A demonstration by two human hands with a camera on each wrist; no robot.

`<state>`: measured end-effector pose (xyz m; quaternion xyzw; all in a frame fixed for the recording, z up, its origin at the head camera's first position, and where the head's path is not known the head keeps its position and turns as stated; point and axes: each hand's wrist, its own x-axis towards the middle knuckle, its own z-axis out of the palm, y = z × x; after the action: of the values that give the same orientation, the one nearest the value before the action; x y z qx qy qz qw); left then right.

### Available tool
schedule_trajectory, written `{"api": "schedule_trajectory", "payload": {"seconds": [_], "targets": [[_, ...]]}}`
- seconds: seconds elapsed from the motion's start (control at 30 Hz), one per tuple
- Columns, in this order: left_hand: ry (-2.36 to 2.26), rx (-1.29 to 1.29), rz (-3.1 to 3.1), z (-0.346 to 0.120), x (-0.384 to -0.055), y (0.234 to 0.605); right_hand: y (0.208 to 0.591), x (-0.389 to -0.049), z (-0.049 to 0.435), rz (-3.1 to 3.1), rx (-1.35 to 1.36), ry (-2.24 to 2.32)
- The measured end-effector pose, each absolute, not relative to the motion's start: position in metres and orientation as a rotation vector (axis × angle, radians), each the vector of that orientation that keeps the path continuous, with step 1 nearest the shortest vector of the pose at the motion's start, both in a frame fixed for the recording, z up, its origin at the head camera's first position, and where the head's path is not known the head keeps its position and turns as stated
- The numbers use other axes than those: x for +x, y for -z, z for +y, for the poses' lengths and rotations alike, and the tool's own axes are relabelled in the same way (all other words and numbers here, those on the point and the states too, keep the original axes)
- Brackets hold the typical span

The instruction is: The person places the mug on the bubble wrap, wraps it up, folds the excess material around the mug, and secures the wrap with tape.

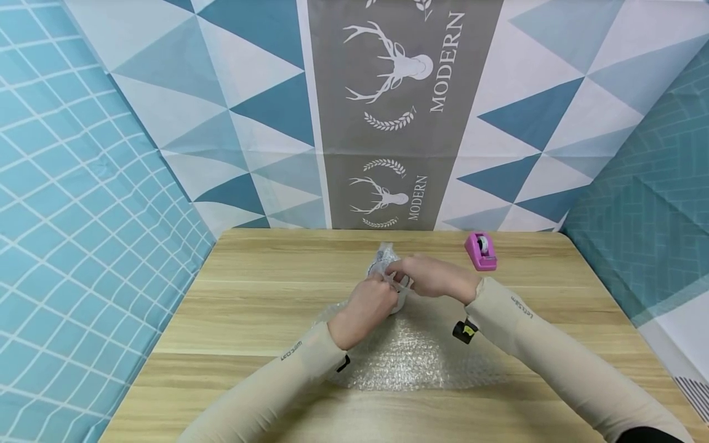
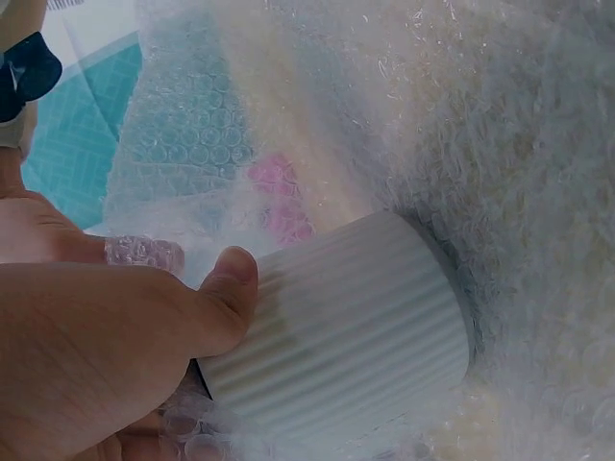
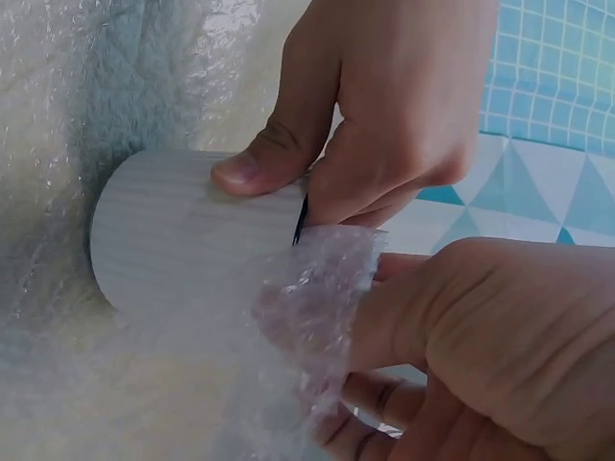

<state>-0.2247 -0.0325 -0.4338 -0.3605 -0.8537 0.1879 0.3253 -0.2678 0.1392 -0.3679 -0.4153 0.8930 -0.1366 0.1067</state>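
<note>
At your far left, a light blue cloth with a white grid (image 1: 72,203) is hanging beside the pale wood-grain table (image 1: 249,307). Your left arm, wearing a beige sleeve (image 1: 271,378), is reaching in towards the middle. Your left hand (image 1: 365,311) is gripping a white, ribbed cylinder (image 2: 356,327) by its dark-edged end, the thumb pressing on the ribbed side. The cylinder is lying on its side near the middle of the table, on a clear sheet of bubble wrap (image 1: 410,360) that is spreading towards you; part of the sheet is rising by the gripped end. Just beside it, your right hand (image 1: 434,275) is holding that raised edge of the wrap, its fingers partly showing through the plastic. A black device with a yellow-green mark (image 1: 464,331) is sitting at your right wrist. Farther right, near the back edge, a bright pink tape dispenser (image 1: 480,252) is standing well apart from the cylinder. At your far right, a teal patterned cloth (image 1: 653,184) is hanging.
</note>
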Motion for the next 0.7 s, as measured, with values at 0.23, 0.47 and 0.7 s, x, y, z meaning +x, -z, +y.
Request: {"api": "schedule_trajectory", "payload": {"seconds": [0.23, 0.47, 0.7], "targets": [[-0.462, -0.991, -2.263, -0.033, -0.226, 0.432, 0.374, -0.273, 0.139, 2.632, -1.207, 0.427], [-0.280, -1.117, -2.403, -0.037, -0.232, 0.428, 0.377, -0.275, 0.140, 2.621, -1.288, 0.400], [-0.055, -1.170, -2.466, -0.042, -0.236, 0.426, 0.382, -0.281, 0.140, 2.619, -1.343, 0.385]]}}
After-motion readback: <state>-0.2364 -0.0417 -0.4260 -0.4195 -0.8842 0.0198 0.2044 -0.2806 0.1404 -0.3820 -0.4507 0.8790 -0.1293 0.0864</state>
